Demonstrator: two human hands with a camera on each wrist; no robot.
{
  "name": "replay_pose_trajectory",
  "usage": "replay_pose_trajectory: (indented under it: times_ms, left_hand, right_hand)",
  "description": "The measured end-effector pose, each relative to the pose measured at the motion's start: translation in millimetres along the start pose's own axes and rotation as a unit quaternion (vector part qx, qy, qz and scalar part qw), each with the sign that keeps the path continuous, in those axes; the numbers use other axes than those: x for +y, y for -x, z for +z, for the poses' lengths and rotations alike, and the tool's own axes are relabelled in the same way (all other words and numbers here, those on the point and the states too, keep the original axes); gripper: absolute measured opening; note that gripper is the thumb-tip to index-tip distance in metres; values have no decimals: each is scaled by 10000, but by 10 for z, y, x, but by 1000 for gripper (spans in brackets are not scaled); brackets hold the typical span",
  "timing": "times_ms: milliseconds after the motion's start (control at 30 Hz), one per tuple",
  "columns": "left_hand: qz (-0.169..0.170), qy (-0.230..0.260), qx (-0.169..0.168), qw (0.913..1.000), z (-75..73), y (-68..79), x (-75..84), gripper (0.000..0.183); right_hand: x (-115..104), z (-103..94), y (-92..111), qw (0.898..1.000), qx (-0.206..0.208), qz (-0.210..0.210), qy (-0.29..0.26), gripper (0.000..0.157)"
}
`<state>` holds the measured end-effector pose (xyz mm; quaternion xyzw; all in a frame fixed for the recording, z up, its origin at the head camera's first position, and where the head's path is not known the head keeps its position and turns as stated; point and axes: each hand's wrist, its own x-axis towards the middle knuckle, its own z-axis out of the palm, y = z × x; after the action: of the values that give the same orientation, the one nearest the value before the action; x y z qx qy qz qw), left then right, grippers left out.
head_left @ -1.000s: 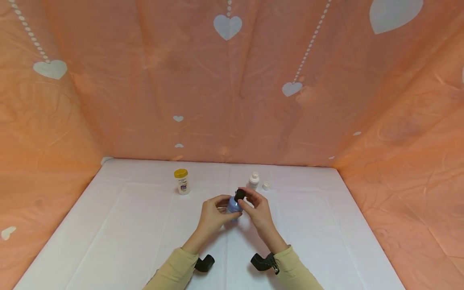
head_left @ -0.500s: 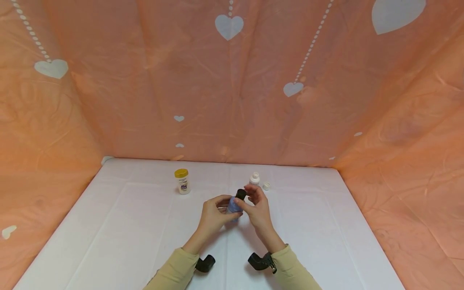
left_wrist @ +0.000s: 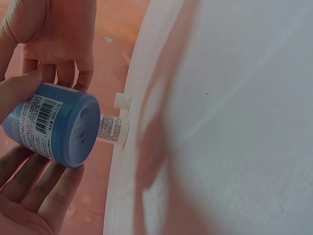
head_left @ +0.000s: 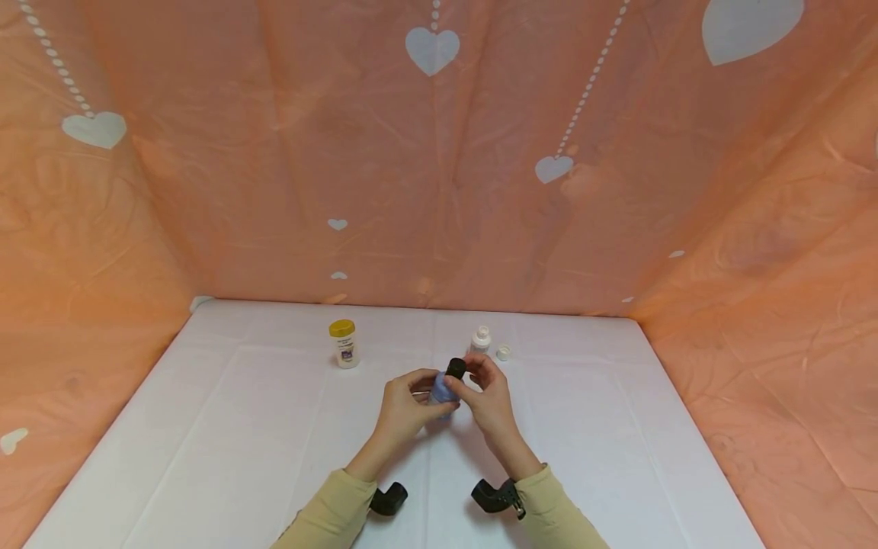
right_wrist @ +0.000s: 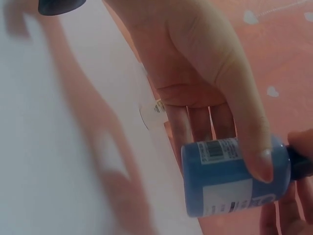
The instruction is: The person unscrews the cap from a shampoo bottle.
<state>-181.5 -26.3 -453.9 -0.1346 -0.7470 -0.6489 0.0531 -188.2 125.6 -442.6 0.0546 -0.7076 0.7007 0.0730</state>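
A blue bottle [head_left: 442,389] with a white barcode label and a black cap [head_left: 456,367] is held tilted above the table, its base showing in the left wrist view. My left hand [head_left: 403,408] grips the bottle's body, thumb on one side and fingers on the other. At the cap, my right hand [head_left: 490,396] holds on with thumb and fingers. The right wrist view shows the left thumb across the blue bottle [right_wrist: 230,176], while right fingers cover much of the cap. Beyond the hands stands a small white bottle [head_left: 482,337], partly hidden by right fingers.
A small white cap [head_left: 504,352] lies right of the white bottle. Farther left stands a white canister with a yellow lid [head_left: 342,328]. The white-covered table [head_left: 240,427] ends at an orange curtain [head_left: 384,191] with hearts. Black camera mounts [head_left: 389,499] sit at both wrists.
The right thumb and fingers have shifted around the black cap, the fingers first lifting away from it and then closing in slightly. The left hand and the blue bottle stay nearly in place.
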Motion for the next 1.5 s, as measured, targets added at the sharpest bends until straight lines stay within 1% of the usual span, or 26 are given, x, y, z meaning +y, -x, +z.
replay_pose_trajectory:
  times_ms: [233,433,533,667,833,1000,1167,1300,1500]
  left_hand:
    - [-23,-34,-42,10000,-2,4,7,43]
    - [-47,-41,-19,10000,-2,0,2,43]
    - [-38,-3,19,10000,-2,-4,3,43]
    - [25,56,68,10000,-4,-6,4,42]
    - [79,63,50,9999,-5,-6,-1,41]
    - [78,50,13,10000,-5,-1,4,42]
    - [24,51,-20,10000,-5,-3,8,42]
    - [-20,41,0,10000,-5,-2,13,42]
    - [-38,4,44,10000,-8,11,20,43]
  right_hand:
    - [8,-55,10,9986,-447,-46,-278,32]
    - [23,-63,5,9979,-568,-98,-287,37]
    - [25,-49,5,9984,-474,-130,-284,42]
    - [19,-2,12,9995,-134,-193,-207,45]
    - [13,60,22,9992,330,-184,-164,42]
    - [18,98,27,9985,500,-175,-157,38]
    - [14,98,30,9986,492,-167,-94,34]
    - [11,74,27,9994,330,-140,-26,33]
    - [239,8,-31,9997,-4,-79,-222,35]
